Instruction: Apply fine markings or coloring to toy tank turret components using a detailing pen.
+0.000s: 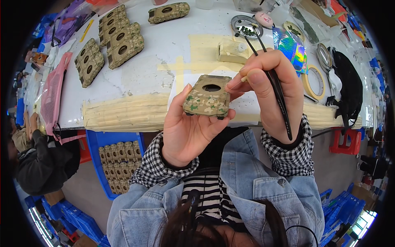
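A tan and green camouflage toy vehicle hull point(201, 99) with a round opening in its top rests tilted in my left hand point(187, 138), gripped along its sides by thumb and fingers. At its right side my right hand point(284, 78) pinches a small yellowish-ended thin tool point(244, 78), its fine tip close to the hull's edge. I cannot tell whether the tip touches. Black tweezers point(279, 96) are also tucked in my right hand, their points upward toward a round metal dish point(233, 24) of small dark green pieces. Some right fingers are hidden.
Several matching hulls point(123, 45) stand at the far left of the table, another point(168, 12) at the back. A masking-taped block point(230, 51), tape roll point(307, 84) and shiny pouch point(288, 45) lie rightward. A blue crate point(94, 154) holds more hulls below. Another person point(45, 164) sits left.
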The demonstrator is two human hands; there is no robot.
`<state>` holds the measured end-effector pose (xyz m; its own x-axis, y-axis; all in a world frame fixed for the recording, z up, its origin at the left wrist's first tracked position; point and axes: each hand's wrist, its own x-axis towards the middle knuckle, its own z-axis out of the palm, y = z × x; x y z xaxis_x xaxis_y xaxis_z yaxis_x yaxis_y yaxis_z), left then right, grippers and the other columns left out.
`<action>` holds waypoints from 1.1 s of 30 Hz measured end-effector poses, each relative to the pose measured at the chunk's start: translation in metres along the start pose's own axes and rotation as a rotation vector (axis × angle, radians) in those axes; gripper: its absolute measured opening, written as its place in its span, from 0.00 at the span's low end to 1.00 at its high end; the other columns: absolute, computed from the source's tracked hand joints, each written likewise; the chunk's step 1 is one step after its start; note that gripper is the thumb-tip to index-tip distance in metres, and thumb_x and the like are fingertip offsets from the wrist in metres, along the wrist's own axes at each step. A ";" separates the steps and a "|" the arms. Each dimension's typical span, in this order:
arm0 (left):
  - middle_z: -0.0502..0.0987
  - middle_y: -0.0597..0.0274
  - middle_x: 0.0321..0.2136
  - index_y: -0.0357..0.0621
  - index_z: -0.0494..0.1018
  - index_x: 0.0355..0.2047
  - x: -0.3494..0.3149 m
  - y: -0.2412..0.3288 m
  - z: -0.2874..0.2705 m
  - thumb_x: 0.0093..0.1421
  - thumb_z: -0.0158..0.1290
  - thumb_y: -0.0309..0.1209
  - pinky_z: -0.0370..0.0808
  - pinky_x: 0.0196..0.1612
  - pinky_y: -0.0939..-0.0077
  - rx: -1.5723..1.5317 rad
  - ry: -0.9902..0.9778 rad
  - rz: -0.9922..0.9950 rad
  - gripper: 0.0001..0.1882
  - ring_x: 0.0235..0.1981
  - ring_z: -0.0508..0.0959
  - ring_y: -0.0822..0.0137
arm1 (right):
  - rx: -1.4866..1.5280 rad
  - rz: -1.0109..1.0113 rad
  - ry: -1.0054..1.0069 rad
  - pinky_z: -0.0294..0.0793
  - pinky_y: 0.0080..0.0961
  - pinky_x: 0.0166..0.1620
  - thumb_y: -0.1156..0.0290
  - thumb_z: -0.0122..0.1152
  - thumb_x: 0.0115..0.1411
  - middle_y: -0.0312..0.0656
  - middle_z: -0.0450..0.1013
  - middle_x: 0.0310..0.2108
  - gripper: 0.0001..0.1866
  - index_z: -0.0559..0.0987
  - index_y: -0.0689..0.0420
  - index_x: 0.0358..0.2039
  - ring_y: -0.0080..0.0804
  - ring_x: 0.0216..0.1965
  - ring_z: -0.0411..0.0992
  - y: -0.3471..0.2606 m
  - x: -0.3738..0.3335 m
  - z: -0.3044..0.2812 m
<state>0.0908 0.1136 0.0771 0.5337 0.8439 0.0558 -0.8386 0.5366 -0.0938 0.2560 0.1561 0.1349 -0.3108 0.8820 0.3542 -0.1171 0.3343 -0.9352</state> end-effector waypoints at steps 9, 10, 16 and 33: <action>0.50 0.33 0.58 0.35 0.47 0.61 0.002 0.001 0.004 0.67 0.32 0.47 0.76 0.50 0.65 -0.021 0.003 0.001 0.31 0.48 0.72 0.47 | -0.026 -0.044 0.179 0.76 0.18 0.34 0.72 0.49 0.64 0.39 0.71 0.26 0.07 0.70 0.64 0.36 0.23 0.30 0.74 0.002 0.008 -0.011; 0.42 0.31 0.60 0.36 0.43 0.62 0.000 0.001 0.002 0.66 0.33 0.46 0.76 0.51 0.64 -0.029 -0.016 0.016 0.33 0.49 0.71 0.46 | -0.113 -0.066 0.233 0.75 0.15 0.34 0.71 0.49 0.64 0.38 0.72 0.26 0.07 0.70 0.64 0.35 0.22 0.29 0.74 0.002 0.013 -0.015; 0.31 0.32 0.62 0.35 0.38 0.63 -0.003 0.012 0.000 0.66 0.35 0.45 0.74 0.53 0.62 -0.011 -0.109 0.079 0.35 0.51 0.69 0.45 | -0.945 -0.385 0.368 0.66 0.17 0.30 0.74 0.56 0.60 0.37 0.71 0.24 0.05 0.74 0.62 0.31 0.23 0.25 0.68 0.024 0.036 -0.043; 0.36 0.43 0.64 0.37 0.39 0.64 -0.019 0.043 -0.004 0.65 0.41 0.43 0.71 0.55 0.63 0.094 -0.134 0.214 0.36 0.52 0.66 0.52 | -0.683 -0.248 0.176 0.69 0.23 0.43 0.71 0.54 0.61 0.43 0.74 0.32 0.18 0.68 0.63 0.50 0.26 0.37 0.72 0.016 0.000 -0.048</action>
<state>0.0448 0.1204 0.0679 0.3292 0.9276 0.1763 -0.9406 0.3386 -0.0254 0.2993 0.1776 0.1200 -0.1888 0.7750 0.6031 0.4657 0.6114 -0.6398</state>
